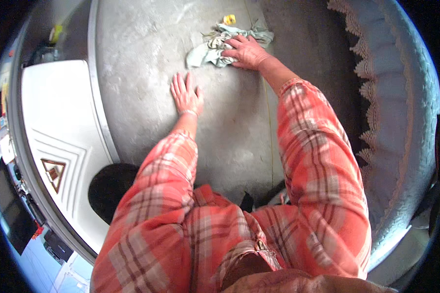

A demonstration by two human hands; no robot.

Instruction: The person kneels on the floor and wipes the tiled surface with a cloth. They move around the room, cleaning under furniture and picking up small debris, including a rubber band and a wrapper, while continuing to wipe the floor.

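My right hand (pixel 248 53) presses down on a crumpled pale green cloth (pixel 205 55) that lies on the grey concrete floor (pixel 139 47). Its fingers are spread over the bunched, dirt-marked middle of the cloth. Lower and to the left, my left hand (pixel 186 93) rests flat on the bare floor with its fingers apart and nothing in it. A small yellow object (pixel 229 19) lies just beyond the cloth's upper edge; what it is cannot be told.
At left stands a white cabinet (pixel 58 95) with a grooved front and a small triangular inset. A bed with a lace-trimmed blue cover (pixel 392 95) runs along the right. Cluttered items show at the far left rim.
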